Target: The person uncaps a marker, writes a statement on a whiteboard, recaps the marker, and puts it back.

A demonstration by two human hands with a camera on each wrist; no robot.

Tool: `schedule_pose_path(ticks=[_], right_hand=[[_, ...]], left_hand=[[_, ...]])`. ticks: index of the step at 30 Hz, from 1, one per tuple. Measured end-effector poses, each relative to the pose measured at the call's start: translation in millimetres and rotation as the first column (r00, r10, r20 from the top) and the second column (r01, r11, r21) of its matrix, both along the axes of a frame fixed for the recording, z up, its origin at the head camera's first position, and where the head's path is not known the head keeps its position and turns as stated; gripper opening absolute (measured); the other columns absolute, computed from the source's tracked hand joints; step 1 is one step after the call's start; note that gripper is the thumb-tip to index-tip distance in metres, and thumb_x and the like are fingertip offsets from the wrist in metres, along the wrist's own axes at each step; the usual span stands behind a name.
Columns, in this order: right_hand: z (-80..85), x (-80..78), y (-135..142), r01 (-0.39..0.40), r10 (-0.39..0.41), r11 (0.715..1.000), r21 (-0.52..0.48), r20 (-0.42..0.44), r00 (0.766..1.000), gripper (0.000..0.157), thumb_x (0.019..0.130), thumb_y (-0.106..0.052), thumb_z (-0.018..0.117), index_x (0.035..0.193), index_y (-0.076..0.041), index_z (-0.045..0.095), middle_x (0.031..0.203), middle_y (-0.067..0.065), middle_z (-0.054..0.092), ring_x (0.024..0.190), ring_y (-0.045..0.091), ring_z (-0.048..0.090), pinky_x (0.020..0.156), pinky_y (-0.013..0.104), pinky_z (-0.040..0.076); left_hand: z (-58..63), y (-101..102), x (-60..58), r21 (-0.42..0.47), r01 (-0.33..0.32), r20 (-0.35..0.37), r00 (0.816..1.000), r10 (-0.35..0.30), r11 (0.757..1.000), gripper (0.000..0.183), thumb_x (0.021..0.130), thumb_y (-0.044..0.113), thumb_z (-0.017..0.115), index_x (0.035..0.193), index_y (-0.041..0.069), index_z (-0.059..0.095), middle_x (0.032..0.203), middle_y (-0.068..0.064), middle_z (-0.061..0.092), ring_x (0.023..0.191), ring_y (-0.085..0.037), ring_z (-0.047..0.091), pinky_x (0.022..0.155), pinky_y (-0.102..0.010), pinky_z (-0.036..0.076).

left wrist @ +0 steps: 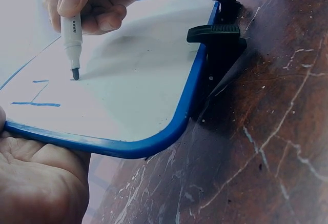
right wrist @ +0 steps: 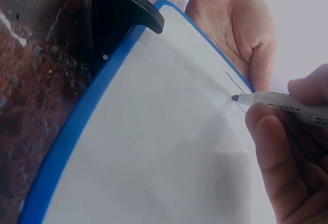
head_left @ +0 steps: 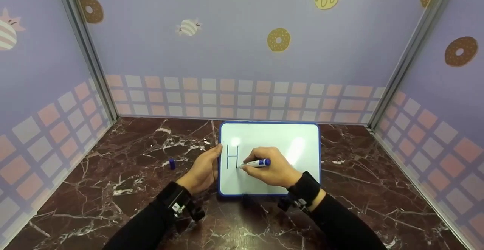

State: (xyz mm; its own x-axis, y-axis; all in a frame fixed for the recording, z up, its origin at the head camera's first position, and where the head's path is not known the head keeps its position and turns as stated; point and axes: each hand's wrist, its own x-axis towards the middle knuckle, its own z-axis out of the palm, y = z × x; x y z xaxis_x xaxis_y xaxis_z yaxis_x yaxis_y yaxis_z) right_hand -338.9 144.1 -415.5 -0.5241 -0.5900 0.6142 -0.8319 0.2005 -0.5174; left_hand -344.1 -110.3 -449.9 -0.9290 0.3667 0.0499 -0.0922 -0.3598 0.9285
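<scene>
A whiteboard [head_left: 264, 136] with a blue frame stands tilted on the table, a blue letter H [head_left: 232, 156] on its left part. My left hand [head_left: 203, 170] grips the board's left edge, thumb at the frame and fingers behind, mostly hidden. In my right hand [head_left: 273, 166] a white marker [head_left: 258, 163] with a blue end is pinched between thumb and fingers. Its dark tip is right at the foot of the H's right stroke in the head view. The left wrist view shows the uncapped marker [left wrist: 72, 42] pointing down at the white surface.
A small blue cap [head_left: 172, 164] stands on the dark marbled table [head_left: 132, 189], left of my left hand. Black clip-like supports [left wrist: 215, 33] hold the board's lower edge. Patterned panels [head_left: 242, 61] enclose the table at the back and both sides.
</scene>
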Motion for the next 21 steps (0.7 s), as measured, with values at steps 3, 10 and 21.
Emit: schedule_pose_path(ticks=[3,10,21], right_hand=[[-0.4,-0.6,-0.1,-0.003,0.003,1.000,-0.008,-0.003,1.000,0.008,0.096,-0.003,0.086,0.097,-0.007,0.079,0.097,0.004,0.082,0.084,0.016,0.077,0.071,0.030,0.064],[2.4,-2.5,4.0,-0.016,0.016,0.998,-0.059,0.006,1.000,0.008,0.097,0.000,0.085,0.097,-0.007,0.079,0.097,0.006,0.082,0.089,0.022,0.079,0.079,0.033,0.067],[7.1,-8.1,12.8,-0.011,0.008,0.994,-0.105,-0.035,0.999,0.010,0.096,0.001,0.085,0.095,-0.007,0.079,0.096,0.006,0.081,0.093,0.026,0.082,0.084,0.037,0.068]], left_hand=[[0.3,-0.5,-0.2,0.001,0.000,0.010,1.000,0.000,1.000,0.059,0.124,0.037,0.038,0.163,-0.007,0.039,0.130,-0.013,0.076,0.115,-0.026,0.076,0.097,-0.046,0.067],[0.4,-1.4,-0.3,0.001,0.009,0.014,1.000,-0.009,1.000,0.060,0.123,0.037,0.039,0.164,-0.007,0.036,0.132,-0.011,0.076,0.117,-0.025,0.075,0.099,-0.046,0.066],[-1.0,-1.0,-0.6,0.000,0.003,0.006,1.000,-0.003,1.000,0.059,0.124,0.037,0.037,0.164,-0.007,0.038,0.130,-0.012,0.076,0.115,-0.025,0.076,0.097,-0.046,0.067]])
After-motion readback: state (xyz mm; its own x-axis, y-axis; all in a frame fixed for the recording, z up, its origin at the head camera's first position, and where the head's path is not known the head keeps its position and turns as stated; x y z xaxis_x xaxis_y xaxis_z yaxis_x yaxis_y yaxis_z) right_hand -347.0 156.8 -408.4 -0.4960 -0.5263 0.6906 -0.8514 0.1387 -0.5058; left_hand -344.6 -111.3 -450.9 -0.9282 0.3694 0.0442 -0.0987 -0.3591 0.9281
